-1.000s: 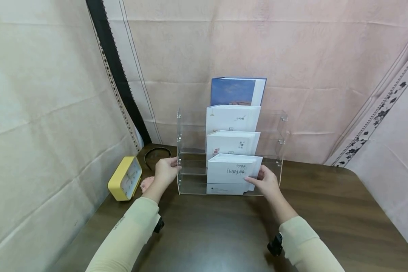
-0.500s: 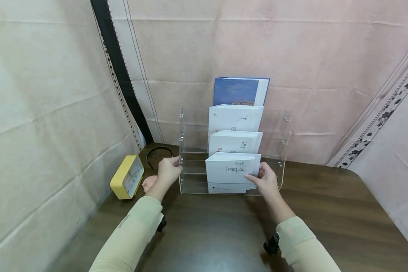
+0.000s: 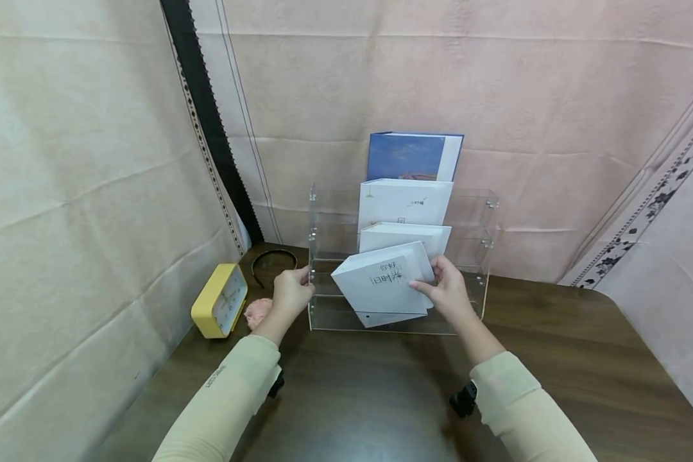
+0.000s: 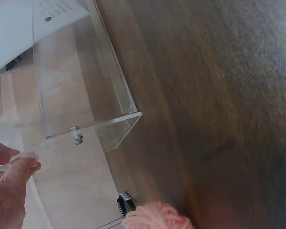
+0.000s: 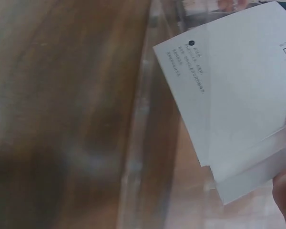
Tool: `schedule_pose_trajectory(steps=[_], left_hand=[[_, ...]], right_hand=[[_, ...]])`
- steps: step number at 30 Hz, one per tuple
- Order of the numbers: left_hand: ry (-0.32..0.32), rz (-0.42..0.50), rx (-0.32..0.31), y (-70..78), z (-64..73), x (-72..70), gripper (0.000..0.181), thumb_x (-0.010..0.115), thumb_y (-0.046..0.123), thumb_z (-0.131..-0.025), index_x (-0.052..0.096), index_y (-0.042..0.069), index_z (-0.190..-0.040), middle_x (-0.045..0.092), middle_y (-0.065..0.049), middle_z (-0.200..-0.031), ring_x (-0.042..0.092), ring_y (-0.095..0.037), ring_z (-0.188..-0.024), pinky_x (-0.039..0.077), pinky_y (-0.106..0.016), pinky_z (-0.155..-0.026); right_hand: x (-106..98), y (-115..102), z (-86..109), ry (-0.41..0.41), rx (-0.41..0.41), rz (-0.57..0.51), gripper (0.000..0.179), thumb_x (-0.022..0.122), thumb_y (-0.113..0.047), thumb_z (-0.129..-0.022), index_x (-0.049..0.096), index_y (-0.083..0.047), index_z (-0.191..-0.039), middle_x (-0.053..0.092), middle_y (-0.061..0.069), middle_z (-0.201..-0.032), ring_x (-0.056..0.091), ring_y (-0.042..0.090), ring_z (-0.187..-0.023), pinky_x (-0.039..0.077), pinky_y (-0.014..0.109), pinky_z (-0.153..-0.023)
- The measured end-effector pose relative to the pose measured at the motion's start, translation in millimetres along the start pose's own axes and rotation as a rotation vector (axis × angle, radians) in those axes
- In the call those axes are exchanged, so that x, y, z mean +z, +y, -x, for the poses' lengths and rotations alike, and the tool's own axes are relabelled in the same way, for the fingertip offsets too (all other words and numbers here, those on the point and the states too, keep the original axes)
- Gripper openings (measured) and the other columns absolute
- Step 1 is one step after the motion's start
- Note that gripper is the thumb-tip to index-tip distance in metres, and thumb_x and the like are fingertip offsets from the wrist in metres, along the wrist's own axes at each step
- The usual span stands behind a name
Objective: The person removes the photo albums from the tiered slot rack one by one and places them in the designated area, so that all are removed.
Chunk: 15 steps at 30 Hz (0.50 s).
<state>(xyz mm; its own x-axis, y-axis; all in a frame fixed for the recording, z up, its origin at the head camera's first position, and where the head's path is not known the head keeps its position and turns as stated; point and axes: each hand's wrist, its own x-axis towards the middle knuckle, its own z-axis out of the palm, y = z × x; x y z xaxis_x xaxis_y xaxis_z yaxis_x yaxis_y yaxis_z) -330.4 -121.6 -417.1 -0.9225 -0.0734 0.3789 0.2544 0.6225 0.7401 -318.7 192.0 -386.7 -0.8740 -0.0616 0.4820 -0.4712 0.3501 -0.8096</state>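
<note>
A clear acrylic tiered rack (image 3: 335, 314) stands on the dark wooden table. My right hand (image 3: 447, 292) pinches the right edge of a white book (image 3: 384, 282) in the front tier, thumb on its cover. The book is tilted, its left side swung out and its lower part still behind the clear front panel. My left hand (image 3: 291, 295) grips the rack's left side wall; in the left wrist view, thumb and fingers (image 4: 21, 171) pinch the clear edge. Behind are two more white books, one (image 3: 407, 237) in front of the other (image 3: 404, 202), and a blue-covered book (image 3: 412, 156) at the back.
Left of the rack are a yellow clock (image 3: 219, 301), a pink yarn ball (image 3: 258, 312) and a thin black curved band (image 3: 274, 252). Pale cloth curtains (image 3: 496, 83) hang behind and on both sides of the table (image 3: 369, 391).
My right hand has tilted the front white book and raised it slightly, its left side swinging outward. The left hand keeps its hold on the rack. The whole view has shifted slightly.
</note>
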Motion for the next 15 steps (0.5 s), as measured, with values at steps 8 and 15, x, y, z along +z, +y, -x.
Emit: schedule_pose_trajectory(steps=[8,15], left_hand=[[0.0,-0.017,-0.004,3.0,0.5,0.3,0.041,0.059,-0.001,-0.077,0.065,0.003,-0.118,0.069,-0.011,-0.097,0.064,-0.016,-0.081,0.051,-0.03,-0.065],[0.007,-0.035,-0.002,2.6,-0.3,-7.1,0.041,0.059,-0.003,-0.076,0.065,0.002,-0.117,0.069,-0.013,-0.096,0.063,-0.017,-0.078,0.05,-0.028,-0.06]], right_hand=[[-43.6,-45.8,-18.3,0.045,-0.021,-0.028,0.038,0.073,0.003,-0.074,0.046,0.006,-0.101,0.059,0.016,-0.094,0.06,0.02,-0.084,0.053,0.027,-0.072],[-135.8,-81.6,-17.1,0.292,0.02,-0.253,0.031,0.069,0.005,-0.078,0.052,-0.003,-0.103,0.065,0.003,-0.093,0.061,0.012,-0.083,0.05,0.019,-0.072]])
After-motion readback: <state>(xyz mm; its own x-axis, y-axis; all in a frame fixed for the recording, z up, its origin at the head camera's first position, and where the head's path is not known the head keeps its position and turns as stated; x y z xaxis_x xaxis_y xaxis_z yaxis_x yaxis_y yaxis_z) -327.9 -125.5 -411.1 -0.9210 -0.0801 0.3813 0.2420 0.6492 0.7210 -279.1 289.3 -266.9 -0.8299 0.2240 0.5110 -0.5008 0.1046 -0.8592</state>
